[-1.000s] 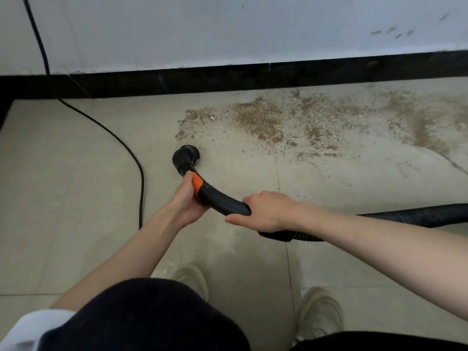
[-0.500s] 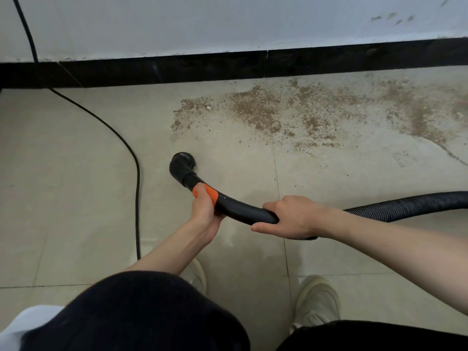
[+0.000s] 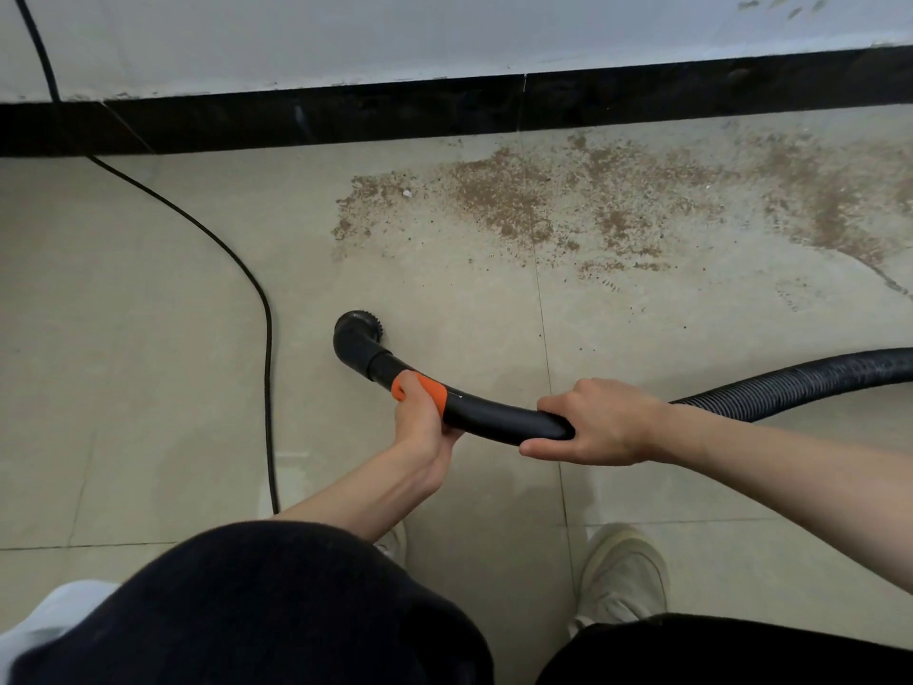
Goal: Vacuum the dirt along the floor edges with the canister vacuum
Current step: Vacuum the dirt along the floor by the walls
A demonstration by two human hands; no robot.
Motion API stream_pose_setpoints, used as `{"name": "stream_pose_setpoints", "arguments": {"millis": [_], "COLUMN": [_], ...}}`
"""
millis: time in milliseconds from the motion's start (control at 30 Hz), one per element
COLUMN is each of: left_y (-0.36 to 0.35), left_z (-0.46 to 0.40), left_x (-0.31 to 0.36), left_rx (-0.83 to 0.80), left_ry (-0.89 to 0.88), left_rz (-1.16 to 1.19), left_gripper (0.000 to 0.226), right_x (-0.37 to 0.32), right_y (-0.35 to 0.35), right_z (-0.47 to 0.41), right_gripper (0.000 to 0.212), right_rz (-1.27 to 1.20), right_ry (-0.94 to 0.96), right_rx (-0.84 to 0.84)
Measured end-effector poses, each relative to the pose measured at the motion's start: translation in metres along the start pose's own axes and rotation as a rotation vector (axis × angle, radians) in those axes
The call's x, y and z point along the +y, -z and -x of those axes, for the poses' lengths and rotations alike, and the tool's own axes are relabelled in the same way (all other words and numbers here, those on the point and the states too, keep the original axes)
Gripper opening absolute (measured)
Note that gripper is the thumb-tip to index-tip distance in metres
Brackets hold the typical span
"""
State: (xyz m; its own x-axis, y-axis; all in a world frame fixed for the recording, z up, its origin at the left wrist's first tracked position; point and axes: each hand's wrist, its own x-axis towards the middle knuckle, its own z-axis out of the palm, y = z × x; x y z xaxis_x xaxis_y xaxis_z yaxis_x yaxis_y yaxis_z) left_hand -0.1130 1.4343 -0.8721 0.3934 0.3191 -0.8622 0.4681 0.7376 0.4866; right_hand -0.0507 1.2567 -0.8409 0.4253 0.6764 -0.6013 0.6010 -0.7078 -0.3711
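A black vacuum hose handle (image 3: pixel 494 417) with an orange band curves across the middle of the floor. Its round brush nozzle (image 3: pixel 359 329) sits on bare tile, short of the dirt. My left hand (image 3: pixel 420 422) grips the handle at the orange band. My right hand (image 3: pixel 600 422) grips it further back, where the ribbed hose (image 3: pixel 800 383) runs off to the right. Brown dirt (image 3: pixel 568 200) is scattered over the beige tiles near the black skirting board (image 3: pixel 395 116). The canister is out of view.
A black power cable (image 3: pixel 267 338) comes down the white wall (image 3: pixel 444 32) at the left and snakes across the floor beside the nozzle. My two light shoes (image 3: pixel 622 575) stand on the tiles below the hose.
The nozzle has been drawn back toward me, away from the left end of the dirt patch. Both hands kept their grip and moved back with it.
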Motion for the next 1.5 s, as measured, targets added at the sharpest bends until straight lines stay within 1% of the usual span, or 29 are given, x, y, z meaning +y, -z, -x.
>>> {"name": "stream_pose_setpoints", "arguments": {"millis": [133, 300, 433, 567, 667, 800, 867, 1133, 1233, 1300, 1400, 1500], "left_y": [-0.007, -0.015, -0.018, -0.022, -0.023, -0.028, -0.032, -0.063, -0.076, -0.079, -0.069, -0.047], "left_z": [-0.004, -0.026, -0.046, -0.063, -0.076, -0.091, -0.097, -0.116, -0.119, -0.121, -0.129, -0.136], "left_x": [0.006, 0.037, 0.07, 0.102, 0.123, 0.149, 0.158, 0.182, 0.187, 0.186, 0.184, 0.188], "left_rx": [-0.033, -0.013, -0.008, -0.036, -0.047, -0.049, -0.062, -0.139, -0.169, -0.169, -0.105, -0.03], "left_ry": [-0.006, -0.046, -0.054, -0.058, -0.07, -0.084, -0.086, -0.097, -0.105, -0.129, -0.184, -0.213], "left_rz": [0.008, 0.069, 0.013, -0.03, -0.084, -0.187, -0.218, -0.278, -0.267, -0.237, -0.145, -0.042], "left_gripper": [0.034, 0.034, 0.047, 0.051, 0.05, 0.039, 0.037, 0.034, 0.033, 0.037, 0.051, 0.052], "right_x": [0.003, -0.004, -0.011, -0.016, -0.022, -0.028, -0.027, -0.018, -0.011, -0.007, -0.007, -0.021], "right_y": [0.004, 0.031, 0.046, 0.059, 0.064, 0.067, 0.068, 0.081, 0.088, 0.094, 0.101, 0.107], "right_z": [-0.002, -0.032, -0.056, -0.075, -0.088, -0.105, -0.112, -0.132, -0.136, -0.137, -0.14, -0.152], "right_gripper": [0.041, 0.041, 0.044, 0.044, 0.04, 0.036, 0.035, 0.034, 0.035, 0.038, 0.042, 0.042], "right_rz": [-0.02, 0.009, -0.025, -0.063, -0.1, -0.176, -0.2, -0.148, -0.108, -0.062, 0.012, 0.041], "right_ry": [-0.014, -0.023, -0.031, -0.032, -0.028, -0.02, -0.024, -0.111, -0.143, -0.141, -0.08, -0.006], "right_rx": [0.024, 0.061, 0.11, 0.164, 0.177, 0.206, 0.24, 0.337, 0.369, 0.393, 0.399, 0.38]}}
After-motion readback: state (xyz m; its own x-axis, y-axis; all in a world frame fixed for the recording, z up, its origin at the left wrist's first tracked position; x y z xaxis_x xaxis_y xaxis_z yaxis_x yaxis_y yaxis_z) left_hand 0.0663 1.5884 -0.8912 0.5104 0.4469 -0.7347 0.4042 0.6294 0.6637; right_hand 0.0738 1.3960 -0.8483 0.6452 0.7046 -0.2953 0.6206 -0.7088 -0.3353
